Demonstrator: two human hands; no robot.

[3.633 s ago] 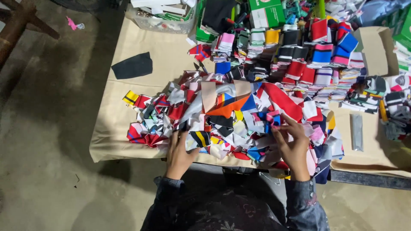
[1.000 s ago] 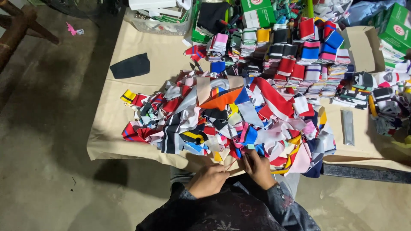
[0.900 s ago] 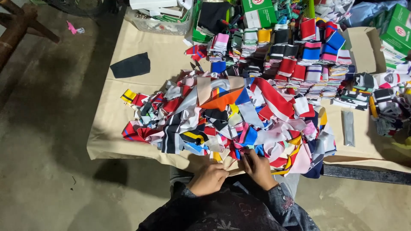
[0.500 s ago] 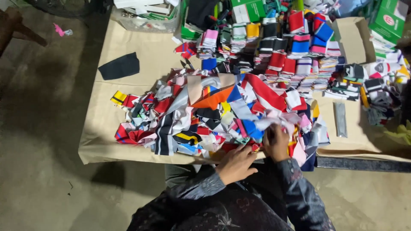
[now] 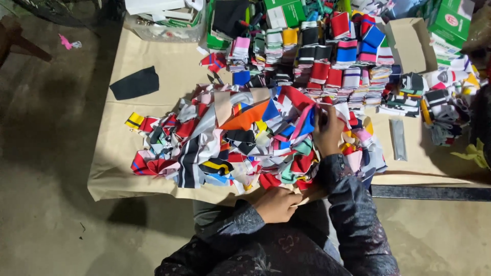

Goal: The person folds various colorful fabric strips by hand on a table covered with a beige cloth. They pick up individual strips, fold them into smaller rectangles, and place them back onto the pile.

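Centrally, a loose heap of striped knit fabric pieces [image 5: 240,138] covers the paper-covered table [image 5: 153,66]. The right hand [image 5: 328,132] reaches into the heap's far right side, fingers curled, pinching a piece. The left hand [image 5: 276,204] rests loosely curled at the table's near edge, just below the heap. Beyond the heap stand neat folded stacks [image 5: 332,61], with a black patch [image 5: 135,83] to its left.

green box [image 5: 450,23] cropped, right fingertips buried
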